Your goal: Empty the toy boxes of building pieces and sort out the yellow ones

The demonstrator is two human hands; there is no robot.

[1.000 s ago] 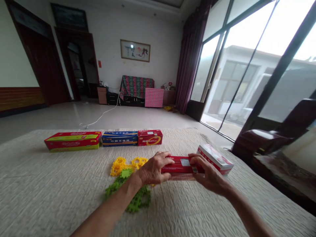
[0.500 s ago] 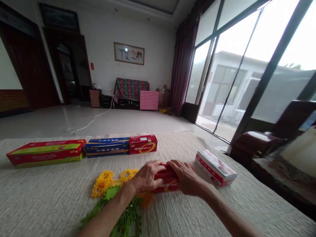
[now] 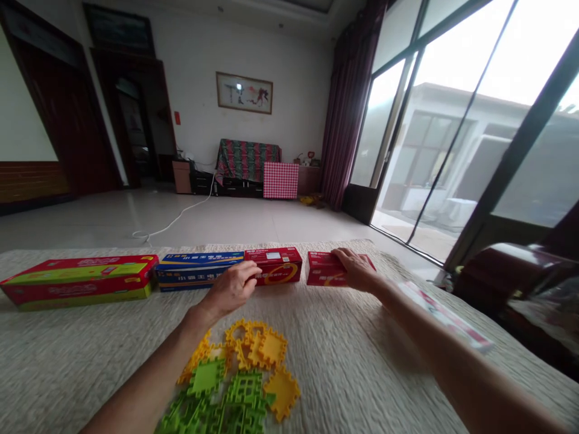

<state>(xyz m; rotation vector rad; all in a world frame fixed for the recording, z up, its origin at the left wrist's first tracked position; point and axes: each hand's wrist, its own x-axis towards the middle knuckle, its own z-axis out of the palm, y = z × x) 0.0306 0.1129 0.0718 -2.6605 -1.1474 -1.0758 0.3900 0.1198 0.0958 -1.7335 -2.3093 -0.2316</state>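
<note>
A red box [image 3: 326, 269] with pale lettering lies on the woven mat, and my right hand [image 3: 353, 266] grips it from above at its right part. My left hand [image 3: 236, 284] has its fingers curled in, with nothing visible in them. It overlaps the blue box [image 3: 190, 277] and the left end of another red box [image 3: 281, 274]; whether it touches them I cannot tell. A gap separates the two red boxes. Below my left hand lie yellow notched plastic pieces [image 3: 274, 348] and green interlocking plastic pieces [image 3: 244, 387], in a loose pile.
A long red and green box [image 3: 85, 283] stands left of the blue one in a row. A white and red box [image 3: 452, 316], partly behind my right forearm, lies on the mat [image 3: 353, 374]. Dark furniture [image 3: 502, 277] stands at the right, glass doors beyond it.
The red box has moved forward and slightly right, to the row's right side, with my right hand on it. My left hand has let go and moved left. The view has shifted a little.
</note>
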